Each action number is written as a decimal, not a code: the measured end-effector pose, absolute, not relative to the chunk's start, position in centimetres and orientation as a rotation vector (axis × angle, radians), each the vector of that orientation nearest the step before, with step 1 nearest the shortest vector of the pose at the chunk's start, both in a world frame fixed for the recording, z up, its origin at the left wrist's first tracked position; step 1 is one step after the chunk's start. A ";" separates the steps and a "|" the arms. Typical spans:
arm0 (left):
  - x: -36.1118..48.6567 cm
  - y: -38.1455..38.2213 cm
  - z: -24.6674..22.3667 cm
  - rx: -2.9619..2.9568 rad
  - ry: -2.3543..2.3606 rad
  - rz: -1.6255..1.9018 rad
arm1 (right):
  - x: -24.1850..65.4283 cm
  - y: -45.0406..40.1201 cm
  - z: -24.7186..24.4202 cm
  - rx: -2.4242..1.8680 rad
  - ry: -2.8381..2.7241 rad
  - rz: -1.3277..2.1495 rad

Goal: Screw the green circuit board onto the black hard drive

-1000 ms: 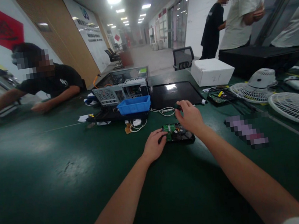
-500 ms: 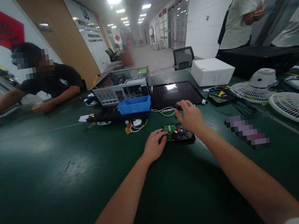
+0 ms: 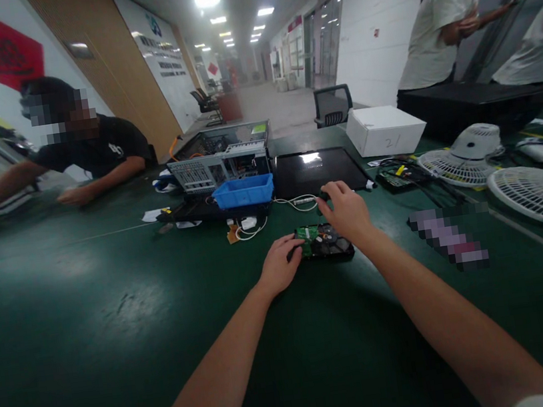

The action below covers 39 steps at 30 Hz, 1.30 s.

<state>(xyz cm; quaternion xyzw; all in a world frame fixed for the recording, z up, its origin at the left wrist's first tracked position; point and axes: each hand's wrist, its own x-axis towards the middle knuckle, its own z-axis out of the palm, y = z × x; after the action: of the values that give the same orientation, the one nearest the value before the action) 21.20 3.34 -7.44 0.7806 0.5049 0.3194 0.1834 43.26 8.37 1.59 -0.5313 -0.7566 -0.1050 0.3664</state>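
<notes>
A hard drive [image 3: 330, 242], its green circuit board facing up, lies flat on the dark green table in front of me. My left hand [image 3: 281, 264] grips its left end, fingers on the board's edge and thumb at the near side. Over the drive's right half, my right hand [image 3: 344, 210] is raised, with thumb and fingers pinched round a small dark tool [image 3: 323, 194]. Only the tool's upper end shows clearly. Its lower part is too small to make out, so I cannot tell whether it touches the drive.
Beyond the drive stand a blue tray [image 3: 244, 192] and an open computer case [image 3: 219, 160]. A flat black panel [image 3: 320, 171] and a white box [image 3: 386, 131] lie right of them. White cable [image 3: 254, 233], fan parts [image 3: 461, 156] and several people surround the work area.
Both my hands and the hard drive stay practically in place. At the far right, a standing person has stretched a forearm outward.
</notes>
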 end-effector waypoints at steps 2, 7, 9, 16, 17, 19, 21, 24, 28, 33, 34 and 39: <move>21.2 3.3 -7.5 2.205 1.419 0.908 | 43.3 8.3 1.7 -1.373 -1.953 -0.284; 21.2 3.3 -7.5 2.198 1.417 0.921 | 43.3 8.3 1.7 -1.393 -1.929 -0.275; 21.3 3.2 -7.5 2.192 1.424 0.909 | 43.3 8.4 1.6 -1.390 -1.913 -0.256; 21.3 3.2 -7.2 2.194 1.425 0.901 | 43.2 8.3 1.7 -1.359 -1.916 -0.238; 21.3 3.2 -7.2 2.192 1.426 0.900 | 43.1 8.3 1.7 -1.355 -1.922 -0.245; 21.3 3.2 -7.3 2.191 1.425 0.898 | 43.1 8.1 1.8 -1.354 -1.933 -0.256; 21.3 3.3 -7.4 2.194 1.419 0.904 | 43.1 8.0 1.8 -1.356 -1.942 -0.257; 21.3 3.4 -7.6 2.201 1.413 0.920 | 43.1 7.9 1.8 -1.349 -1.952 -0.237; 21.2 3.4 -7.8 2.205 1.406 0.938 | 43.1 8.3 1.5 -1.366 -1.916 -0.221; 21.2 3.3 -7.4 2.215 1.415 0.913 | 43.1 8.7 1.2 -1.359 -1.895 -0.160; 21.2 3.3 -7.3 2.215 1.417 0.908 | 43.1 8.8 1.1 -1.349 -1.898 -0.153; 21.3 3.2 -7.2 2.203 1.430 0.895 | 43.1 8.7 1.0 -1.296 -1.905 -0.147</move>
<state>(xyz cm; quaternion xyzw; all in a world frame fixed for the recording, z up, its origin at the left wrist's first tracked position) 21.28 3.22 -7.16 0.7805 0.5068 0.3173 0.1824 43.07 8.72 0.99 -0.5133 -0.7547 -0.0583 0.4043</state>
